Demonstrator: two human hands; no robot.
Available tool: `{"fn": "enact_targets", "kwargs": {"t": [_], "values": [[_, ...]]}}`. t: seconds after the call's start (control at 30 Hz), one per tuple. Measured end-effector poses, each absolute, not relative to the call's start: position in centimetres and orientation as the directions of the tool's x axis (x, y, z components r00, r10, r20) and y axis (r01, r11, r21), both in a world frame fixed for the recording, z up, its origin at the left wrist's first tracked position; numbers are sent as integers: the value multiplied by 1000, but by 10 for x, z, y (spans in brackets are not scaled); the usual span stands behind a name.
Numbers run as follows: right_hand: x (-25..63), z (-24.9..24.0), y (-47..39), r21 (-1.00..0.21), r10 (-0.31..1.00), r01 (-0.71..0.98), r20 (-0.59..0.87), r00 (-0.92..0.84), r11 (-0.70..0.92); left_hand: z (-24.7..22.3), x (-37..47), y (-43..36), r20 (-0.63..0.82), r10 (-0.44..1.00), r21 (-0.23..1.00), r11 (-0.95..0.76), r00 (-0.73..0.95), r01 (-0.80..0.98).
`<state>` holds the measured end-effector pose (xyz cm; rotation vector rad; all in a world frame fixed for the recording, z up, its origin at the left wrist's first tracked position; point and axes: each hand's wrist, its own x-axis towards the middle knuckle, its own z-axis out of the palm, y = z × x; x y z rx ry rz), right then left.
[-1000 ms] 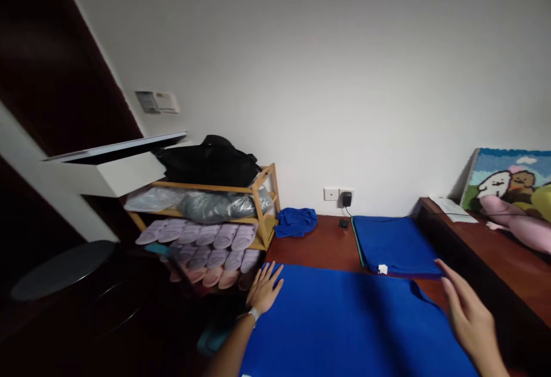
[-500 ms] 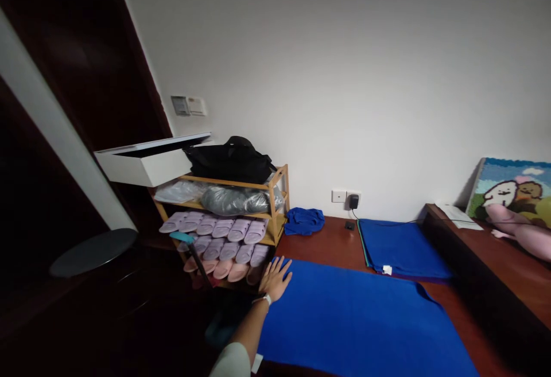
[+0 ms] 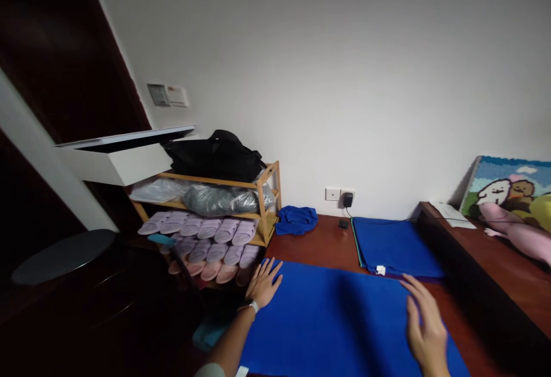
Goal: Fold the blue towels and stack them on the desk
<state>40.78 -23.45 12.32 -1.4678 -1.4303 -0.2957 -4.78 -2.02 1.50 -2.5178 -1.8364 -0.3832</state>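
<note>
A blue cloth (image 3: 318, 314) lies spread flat on the reddish-brown table. My left hand (image 3: 263, 285), with a watch at its wrist, rests flat on the cloth's far left corner, fingers spread. Over the cloth's right side hovers my right hand (image 3: 426, 325), its fingers apart and nothing in them; it casts a dark shadow on the fabric. Behind the spread cloth is a folded stack of blue cloths (image 3: 391, 245) with a white tag. A crumpled blue cloth (image 3: 297, 220) sits near the wall, left of the stack.
A wooden rack (image 3: 262, 205) at the left holds lilac and pink slippers (image 3: 210, 228), plastic-wrapped items, a black bag (image 3: 215, 159) and a white box (image 3: 124, 162). A black plug (image 3: 346, 199) sits in the wall socket. A raised ledge (image 3: 486, 245) at the right bears a pink plush toy (image 3: 520, 230).
My right hand has come into view from the lower right, above the cloth. My left hand stays on the corner. The view has shifted slightly to the right.
</note>
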Motion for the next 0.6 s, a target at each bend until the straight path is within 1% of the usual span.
{"fn": "enact_targets", "kwargs": {"t": [0.07,0.1,0.17,0.23,0.33,0.4,0.5,0.57,0.6], "values": [[421,87,-217,-502,716,849,654,244,169,13,-49,-19,212,933,133,-321,290,938],[432,67,-210,-509,774,853,584,245,114,12,-49,-18,221,931,128,-325,292,937],[460,30,-197,-494,848,869,454,273,-15,9,-50,-16,236,925,116,-331,297,937],[492,1,-190,-458,883,880,353,308,-124,6,-52,-14,242,922,106,-336,304,936],[532,-25,-188,-421,899,871,229,373,-254,5,-54,-12,246,917,95,-345,314,934],[548,-34,-189,-415,900,859,176,399,-299,5,-54,-11,245,917,90,-346,316,934],[554,-32,-187,-432,898,844,151,414,-317,7,-54,-12,239,920,87,-338,310,937],[546,-11,-184,-472,867,812,173,467,-344,8,-53,-12,231,922,87,-337,311,937],[539,6,-184,-512,843,787,203,499,-343,9,-53,-12,227,923,88,-338,311,937]]}}
